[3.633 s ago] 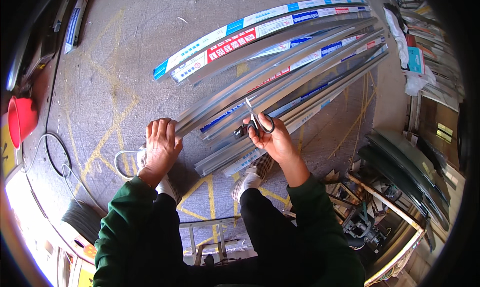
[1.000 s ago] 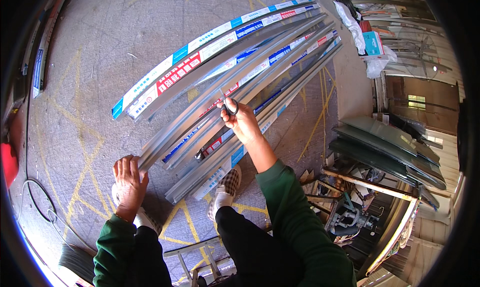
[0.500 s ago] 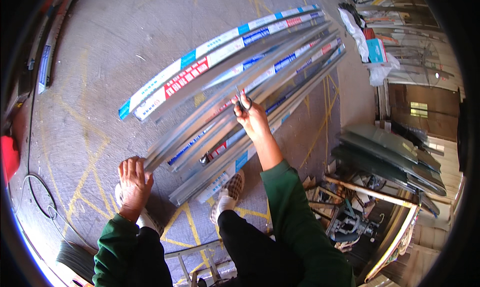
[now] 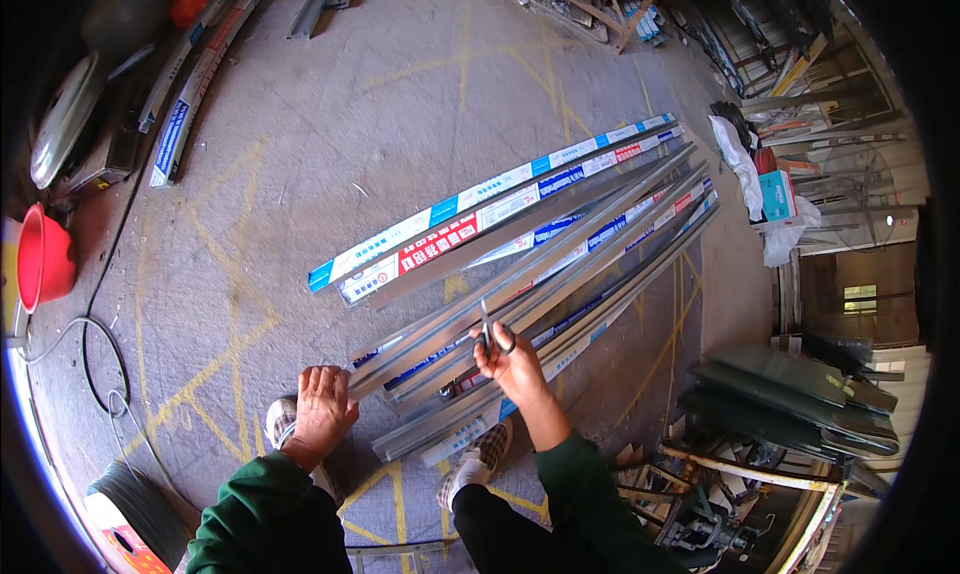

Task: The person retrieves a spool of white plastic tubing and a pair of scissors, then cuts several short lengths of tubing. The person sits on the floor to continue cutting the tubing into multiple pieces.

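My left hand (image 4: 324, 410) is closed over the near left end of a long silver metal profile (image 4: 440, 331), close to my left shoe. A pair of scissors (image 4: 487, 326) with dark handles sits in my right hand (image 4: 518, 372), its blades pointing away from me over the profiles. Beyond that hand, several more profiles lie side by side on the floor, slanting up to the right. Many carry printed film in blue, white and red, such as the blue-and-white strip (image 4: 500, 182) on the farthest one.
A red bucket (image 4: 45, 258) stands at left, beside a dark cable (image 4: 88, 319) and a coil (image 4: 140, 504). Stacked dark panels (image 4: 790, 399) and a metal-framed bin of scraps (image 4: 700, 514) are at right. My checkered shoes (image 4: 478, 464) stand close to the profile ends.
My view has tilted upward, so the profiles appear lower and more of the far floor shows. My right hand, with the scissors, has come closer to my left hand, which stays on the profile end.
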The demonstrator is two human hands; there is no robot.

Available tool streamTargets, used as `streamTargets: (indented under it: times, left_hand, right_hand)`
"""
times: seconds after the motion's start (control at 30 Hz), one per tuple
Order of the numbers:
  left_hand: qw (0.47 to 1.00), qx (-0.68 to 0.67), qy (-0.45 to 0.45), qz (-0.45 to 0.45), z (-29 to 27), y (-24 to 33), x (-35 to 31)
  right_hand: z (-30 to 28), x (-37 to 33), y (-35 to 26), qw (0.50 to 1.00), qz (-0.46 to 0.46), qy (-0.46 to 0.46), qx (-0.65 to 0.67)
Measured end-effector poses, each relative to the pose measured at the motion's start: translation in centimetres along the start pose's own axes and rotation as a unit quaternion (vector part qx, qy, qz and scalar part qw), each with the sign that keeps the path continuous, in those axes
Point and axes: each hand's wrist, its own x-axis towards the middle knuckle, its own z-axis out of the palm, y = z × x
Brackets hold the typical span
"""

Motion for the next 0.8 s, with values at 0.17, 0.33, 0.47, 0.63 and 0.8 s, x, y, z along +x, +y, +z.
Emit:
streamTargets:
  times: [0.17,0.33,0.47,0.63,0.8]
  left_hand:
    - [1.000,0.007,0.004,0.005,0.1,0.3,-0.2]
    - [0.999,-0.004,-0.010,0.036,0.0,0.7,-0.6]
    - [0.999,-0.003,0.000,0.044,-0.3,0.6,-0.8]
    - [0.999,-0.004,-0.016,0.033,-0.7,0.6,-1.4]
    - [0.999,-0.010,-0.029,0.011,-1.0,0.1,-2.4]
  right_hand:
    - [2.9,-1.6,2.2,0.997,0.030,-0.066,-0.015]
    - [4.4,-2.9,4.5,0.991,0.072,-0.079,-0.085]
    - [5.3,-3.6,5.5,0.985,0.110,-0.091,-0.093]
    - [5.6,-4.7,5.8,0.983,0.134,-0.101,-0.080]
    - [5.6,-5.2,6.2,0.982,0.132,-0.117,-0.073]
